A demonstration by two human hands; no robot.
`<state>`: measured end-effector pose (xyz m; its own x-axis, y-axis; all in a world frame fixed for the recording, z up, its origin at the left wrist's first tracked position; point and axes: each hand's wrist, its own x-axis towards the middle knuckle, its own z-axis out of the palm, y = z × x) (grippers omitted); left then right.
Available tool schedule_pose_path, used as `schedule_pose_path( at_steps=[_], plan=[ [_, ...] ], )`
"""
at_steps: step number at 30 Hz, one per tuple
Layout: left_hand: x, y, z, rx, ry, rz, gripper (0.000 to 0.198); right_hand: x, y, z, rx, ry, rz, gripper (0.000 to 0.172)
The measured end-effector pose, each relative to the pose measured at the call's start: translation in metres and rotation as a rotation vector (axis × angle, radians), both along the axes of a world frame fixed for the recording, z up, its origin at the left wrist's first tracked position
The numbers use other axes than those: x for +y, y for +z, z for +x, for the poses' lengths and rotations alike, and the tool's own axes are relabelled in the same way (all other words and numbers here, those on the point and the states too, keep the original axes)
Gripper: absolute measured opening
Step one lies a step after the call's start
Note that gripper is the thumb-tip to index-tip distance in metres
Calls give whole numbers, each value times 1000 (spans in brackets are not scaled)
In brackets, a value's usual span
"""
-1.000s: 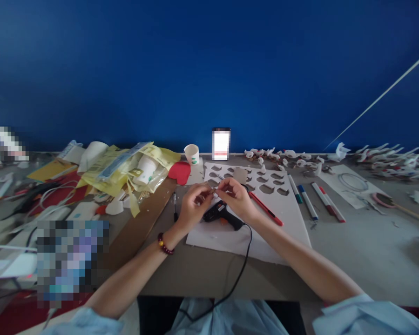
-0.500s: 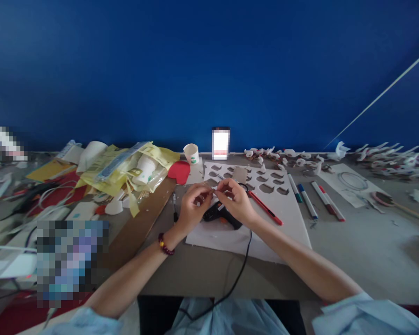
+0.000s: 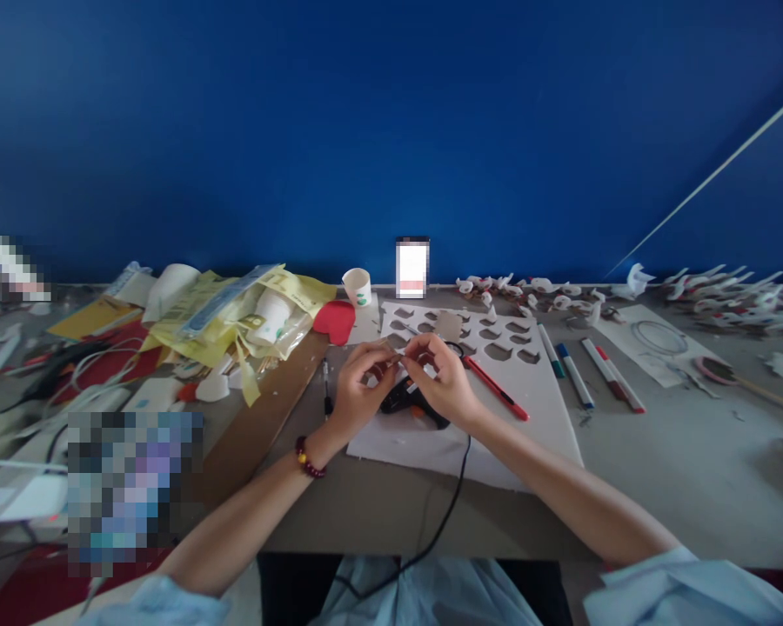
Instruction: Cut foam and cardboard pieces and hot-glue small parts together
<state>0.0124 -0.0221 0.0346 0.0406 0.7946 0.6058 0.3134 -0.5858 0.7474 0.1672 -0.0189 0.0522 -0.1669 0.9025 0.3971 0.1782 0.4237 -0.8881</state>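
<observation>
My left hand (image 3: 358,387) and my right hand (image 3: 442,376) meet above the table, both pinching one small pale piece (image 3: 399,356) between their fingertips. What the piece is I cannot make out. Right under the hands lies a black hot glue gun (image 3: 410,398) on a white foam sheet (image 3: 496,435) with several shapes cut out of it. The gun's black cord (image 3: 449,504) runs toward me. A dark bead bracelet sits on my left wrist.
A red utility knife (image 3: 496,389) and several markers (image 3: 578,378) lie right of the hands. A paper cup (image 3: 358,287) and a phone (image 3: 412,268) stand at the back. Yellow bags (image 3: 235,322), a red cutout (image 3: 336,320) and cables crowd the left; small white pieces (image 3: 535,291) line the back right.
Both hands stay together over the glue gun; the fingers have shifted slightly on the small piece.
</observation>
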Motion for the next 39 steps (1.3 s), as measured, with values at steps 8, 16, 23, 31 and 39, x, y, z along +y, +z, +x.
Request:
schedule_pose_path(
  at_steps=[8,16,23,31,39],
  plan=[
    [-1,1,1,6,-6,28,8,1,-1,0,11,0,22,6],
    [1,-2,-2,-1,-40,74,15,-1,0,0,-2,-3,40,7],
    [4,0,-3,35,40,164,9,0,6,6,-145,-19,238,13],
    [1,6,-9,221,74,336,20,5,20,17,-451,-50,654,15],
    [0,-1,-11,308,61,427,28,2,26,20,-570,-27,707,7]
  ],
)
